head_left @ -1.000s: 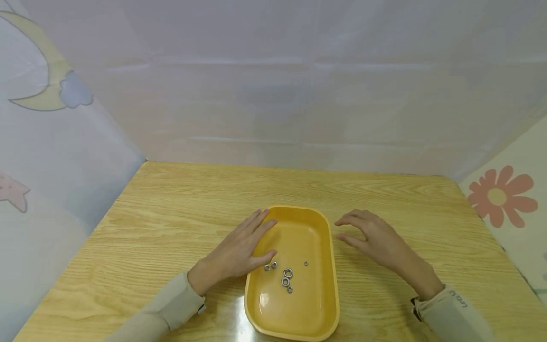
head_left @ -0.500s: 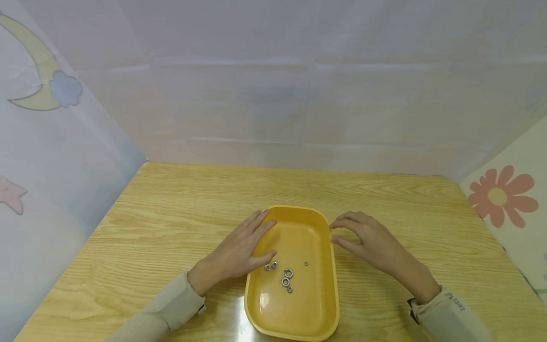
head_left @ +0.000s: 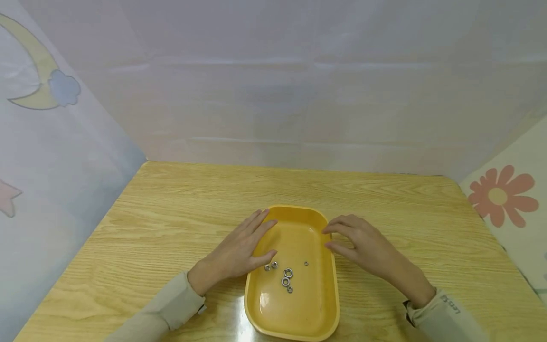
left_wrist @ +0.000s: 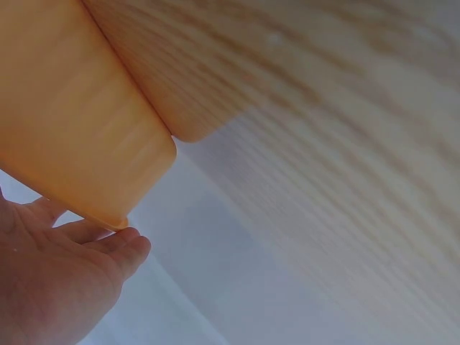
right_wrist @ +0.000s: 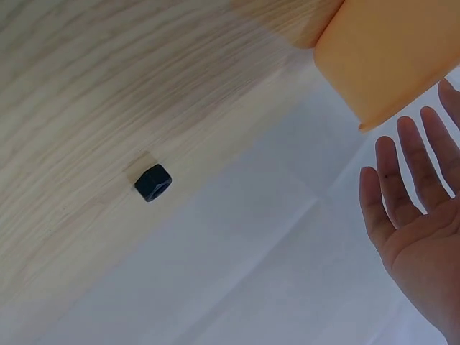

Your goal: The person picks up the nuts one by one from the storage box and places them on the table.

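A yellow rectangular tray (head_left: 299, 316) sits on the wooden table with several silver hex nuts inside. Two larger nuts lie together, one larger nut (head_left: 285, 282) touching or nearly touching a smaller nut (head_left: 290, 289). A tiny nut (head_left: 306, 263) lies apart toward the right. My left hand (head_left: 234, 251) rests on the tray's left rim, fingers extended, thumb over the inside; in the left wrist view its fingertips meet the rim. My right hand (head_left: 367, 244) hovers at the right rim, fingers loosely bent and apart, nothing between them. The right wrist view shows its spread fingers beside the tray wall.
In the right wrist view a dark hex nut (right_wrist: 153, 182) stands on the table outside the tray; I cannot make it out in the head view. The wooden table (head_left: 192, 199) reaches back to a pale sheet wall (head_left: 273, 95), with decorated sheets on both sides.
My right hand has moved left, from beside the tray to over its right rim. My left hand, the tray and the nuts stay where they were.
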Available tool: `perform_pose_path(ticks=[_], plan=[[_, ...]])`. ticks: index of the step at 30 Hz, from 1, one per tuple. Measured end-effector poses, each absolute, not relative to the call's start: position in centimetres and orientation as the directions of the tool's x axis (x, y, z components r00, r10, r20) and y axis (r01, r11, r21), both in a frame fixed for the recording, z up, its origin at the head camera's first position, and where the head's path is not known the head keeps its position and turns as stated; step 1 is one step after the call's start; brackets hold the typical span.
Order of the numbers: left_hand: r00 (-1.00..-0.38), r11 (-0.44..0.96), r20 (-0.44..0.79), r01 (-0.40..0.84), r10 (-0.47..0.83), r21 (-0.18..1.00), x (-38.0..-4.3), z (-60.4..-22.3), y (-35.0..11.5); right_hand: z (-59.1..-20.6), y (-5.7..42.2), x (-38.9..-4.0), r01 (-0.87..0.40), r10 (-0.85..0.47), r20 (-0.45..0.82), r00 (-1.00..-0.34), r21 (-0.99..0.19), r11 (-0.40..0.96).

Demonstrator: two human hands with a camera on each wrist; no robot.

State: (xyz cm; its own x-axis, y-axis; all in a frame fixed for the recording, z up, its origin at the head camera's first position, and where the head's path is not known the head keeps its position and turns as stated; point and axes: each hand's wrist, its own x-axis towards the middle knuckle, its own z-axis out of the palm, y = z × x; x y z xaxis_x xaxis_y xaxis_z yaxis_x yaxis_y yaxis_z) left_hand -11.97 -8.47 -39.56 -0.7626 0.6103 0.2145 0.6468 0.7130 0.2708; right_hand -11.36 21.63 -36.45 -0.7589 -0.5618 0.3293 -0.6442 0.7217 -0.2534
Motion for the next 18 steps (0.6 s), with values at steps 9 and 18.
perform_pose_path(ticks=[9, 18], plan=[[-0.775, 0.725, 0.186, 0.631, 0.604, 0.274, -11.9, -39.6, -8.5, -36.5, 21.0, -11.2, -0.673, -0.588, 0.346, -0.731, -0.227, 0.704], [-0.773, 0.721, 0.189, 0.634, 0.606, 0.280, -12.0, -39.6, -8.5, -36.5, 20.3, -10.8, -0.653, -0.588, 0.290, -0.755, -0.254, 0.714]])
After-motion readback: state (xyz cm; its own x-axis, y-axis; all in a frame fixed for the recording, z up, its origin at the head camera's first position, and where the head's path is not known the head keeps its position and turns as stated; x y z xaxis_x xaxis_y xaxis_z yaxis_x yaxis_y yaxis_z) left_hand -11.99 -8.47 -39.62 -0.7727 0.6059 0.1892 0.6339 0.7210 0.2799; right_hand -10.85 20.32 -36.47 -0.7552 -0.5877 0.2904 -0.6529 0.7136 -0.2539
